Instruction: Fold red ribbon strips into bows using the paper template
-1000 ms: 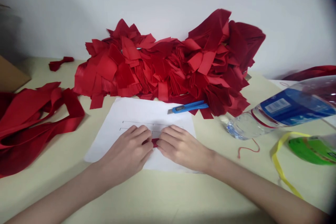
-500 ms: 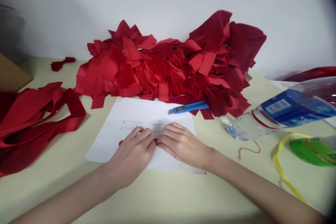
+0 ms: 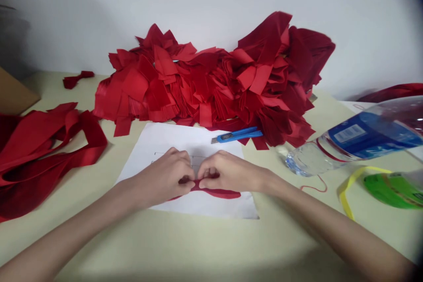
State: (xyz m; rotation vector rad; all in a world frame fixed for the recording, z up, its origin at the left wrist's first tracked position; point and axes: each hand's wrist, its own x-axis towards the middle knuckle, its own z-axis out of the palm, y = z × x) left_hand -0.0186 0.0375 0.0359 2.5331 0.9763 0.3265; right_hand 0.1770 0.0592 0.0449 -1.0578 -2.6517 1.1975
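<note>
Between my two hands is a red ribbon piece [image 3: 223, 193], gathered narrow at its middle, its right end flaring out below my right hand. My left hand [image 3: 170, 174] pinches it just left of the middle and hides most of its left end. My right hand [image 3: 228, 172] is closed on it with thumb and fingers, close beside the left. Both hands are over a white paper sheet [image 3: 132, 158] with printed black lines, partly covered by my fingers. A blue box cutter [image 3: 238, 135], blade showing, lies at the sheet's upper right edge.
A large heap of cut red ribbon pieces [image 3: 211, 83] rests against the wall. Long red ribbon [image 3: 56, 150] lies at left, near a cardboard box [image 3: 16, 92]. At right are a tipped plastic bottle [image 3: 353, 136], a green object [image 3: 393, 191], a yellow strip [image 3: 345, 198] and red string [image 3: 315, 187].
My hands have rolled back with the thumbs now showing, and the ribbon piece has come into clearer view below them. Its right end now sticks out under my right hand.
</note>
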